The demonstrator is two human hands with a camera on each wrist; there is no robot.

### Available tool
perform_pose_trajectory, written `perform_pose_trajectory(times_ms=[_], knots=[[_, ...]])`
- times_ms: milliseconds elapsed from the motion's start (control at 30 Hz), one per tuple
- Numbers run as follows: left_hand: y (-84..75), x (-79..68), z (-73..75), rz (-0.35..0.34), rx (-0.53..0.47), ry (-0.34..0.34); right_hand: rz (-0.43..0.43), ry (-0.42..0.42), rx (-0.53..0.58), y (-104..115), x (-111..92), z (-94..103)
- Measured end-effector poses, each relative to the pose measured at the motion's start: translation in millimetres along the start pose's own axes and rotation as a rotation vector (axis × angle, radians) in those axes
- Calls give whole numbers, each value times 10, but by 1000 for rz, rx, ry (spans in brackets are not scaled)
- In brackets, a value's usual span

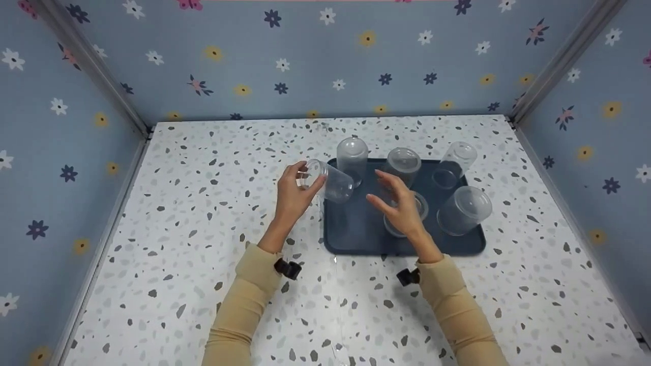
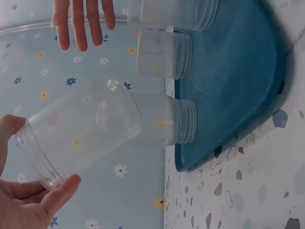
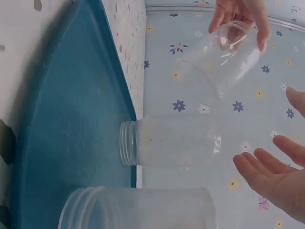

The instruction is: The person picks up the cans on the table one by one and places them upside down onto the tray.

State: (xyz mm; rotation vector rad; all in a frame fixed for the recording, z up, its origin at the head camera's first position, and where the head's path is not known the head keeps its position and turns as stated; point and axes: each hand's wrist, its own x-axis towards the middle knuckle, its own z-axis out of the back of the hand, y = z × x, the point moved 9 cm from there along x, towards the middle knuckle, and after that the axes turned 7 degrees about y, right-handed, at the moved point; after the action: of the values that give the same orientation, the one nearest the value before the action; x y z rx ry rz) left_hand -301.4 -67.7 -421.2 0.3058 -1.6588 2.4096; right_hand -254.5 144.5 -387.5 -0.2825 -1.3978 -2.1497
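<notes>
My left hand [image 1: 294, 197] grips a clear plastic jar [image 1: 337, 186] around its threaded mouth. The jar is tilted, its closed base pointing right over the left edge of a dark blue tray [image 1: 351, 231]. In the left wrist view, thumb and fingers pinch the rim of this jar [image 2: 78, 131]. My right hand [image 1: 402, 209] is above the tray, fingers spread and slightly bent, holding nothing. Beneath it a jar [image 1: 421, 206] is partly hidden. Other clear jars stand mouth down on the tray, among them a back-left jar [image 1: 352, 155] close beside the held one.
A back-middle jar [image 1: 403, 160], a back-right jar [image 1: 460, 157] and a front-right jar [image 1: 465, 209] also stand on the tray. The speckled white table [image 1: 203, 203] is enclosed by flowered blue panels [image 1: 305, 51] at the back and sides.
</notes>
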Motion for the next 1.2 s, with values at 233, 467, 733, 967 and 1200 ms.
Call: perform_pose_trajectory(times_ms=[233, 467, 733, 967, 1200], knots=[[88, -89, -22, -9, -146, -8, -96, 9, 88, -143, -22, -105], [-1, -196, -36, -38, -235, -2, -165, 17, 205, -293, -16, -211], [-97, -289, -100, 41, -329, 59, -252, -13, 372, -687, -53, -301], [-11, -323, -183, 82, -412, 65, -272, -14, 430, -726, -74, -349], [-12, -366, -264, 91, -440, 66, -275, -40, 442, -724, -104, -332]])
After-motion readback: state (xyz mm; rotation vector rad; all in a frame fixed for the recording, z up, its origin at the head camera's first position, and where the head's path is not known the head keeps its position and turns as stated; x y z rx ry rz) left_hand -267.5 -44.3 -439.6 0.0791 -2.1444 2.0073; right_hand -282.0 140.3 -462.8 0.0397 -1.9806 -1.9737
